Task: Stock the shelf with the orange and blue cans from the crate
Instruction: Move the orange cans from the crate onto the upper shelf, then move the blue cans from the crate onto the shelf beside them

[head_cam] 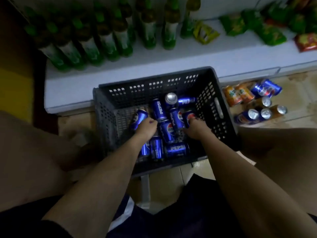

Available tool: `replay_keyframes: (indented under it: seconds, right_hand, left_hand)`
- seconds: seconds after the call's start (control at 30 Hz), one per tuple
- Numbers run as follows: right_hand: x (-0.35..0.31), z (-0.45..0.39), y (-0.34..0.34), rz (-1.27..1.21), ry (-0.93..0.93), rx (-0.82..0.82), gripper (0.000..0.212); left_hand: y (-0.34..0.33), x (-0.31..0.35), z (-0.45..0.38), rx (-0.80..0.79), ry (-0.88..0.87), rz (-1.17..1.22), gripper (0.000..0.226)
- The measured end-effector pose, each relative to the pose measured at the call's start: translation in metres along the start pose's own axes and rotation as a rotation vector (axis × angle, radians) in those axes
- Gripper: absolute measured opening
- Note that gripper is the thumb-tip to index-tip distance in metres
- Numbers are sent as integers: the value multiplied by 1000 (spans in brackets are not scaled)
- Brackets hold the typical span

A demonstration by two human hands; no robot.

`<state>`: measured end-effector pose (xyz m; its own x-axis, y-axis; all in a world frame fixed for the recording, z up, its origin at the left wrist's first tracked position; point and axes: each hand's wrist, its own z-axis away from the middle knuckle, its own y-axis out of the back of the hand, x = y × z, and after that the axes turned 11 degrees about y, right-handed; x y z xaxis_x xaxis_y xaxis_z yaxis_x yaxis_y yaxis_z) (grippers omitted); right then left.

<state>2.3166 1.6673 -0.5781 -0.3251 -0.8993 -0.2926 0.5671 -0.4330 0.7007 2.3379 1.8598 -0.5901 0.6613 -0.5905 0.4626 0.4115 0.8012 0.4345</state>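
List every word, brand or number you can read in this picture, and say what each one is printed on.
"PEPSI" on the blue can lying at the crate's near side.
"PEPSI" running lengthwise on the blue can near the crate's middle.
Other blue cans in the crate show only the round logo or blurred letters.
Orange cans on the floor, green bottles and snack packets on the shelf: labels too blurred to read.

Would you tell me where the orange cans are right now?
In the head view, the orange cans lie on the floor right of the crate, beside loose blue cans.
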Motion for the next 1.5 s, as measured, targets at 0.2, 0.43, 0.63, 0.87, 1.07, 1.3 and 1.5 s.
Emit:
replay_keyframes:
  seconds: [0.2,0.43,0.63,0.87,1.07,1.3,1.5]
  right_hand:
    - [47,-31,-18,300,-92,-168,71]
    - [75,-61,-33,225,-96,-301,70]
    - [84,-78,-39,8,-196,-250,78]
    - [105,-75,-26,-237,-111,-390,65]
    - [94,-71,23,-523,-143,-561,48]
    - [48,-39,107,-545,151,-437,45]
    - [16,0,189,-650,452,-229,51]
  left_hand:
    - [-88,15,-17,-255,163,100,17]
    - [-150,32,-32,-317,393,241,22]
    - [-172,33,-31,-358,540,298,25]
    - [-178,38,-29,-301,617,384,35]
    - [-134,41,-29,-46,593,377,43]
    - [-67,99,9,73,413,432,32]
    - [5,152,65,223,144,415,21]
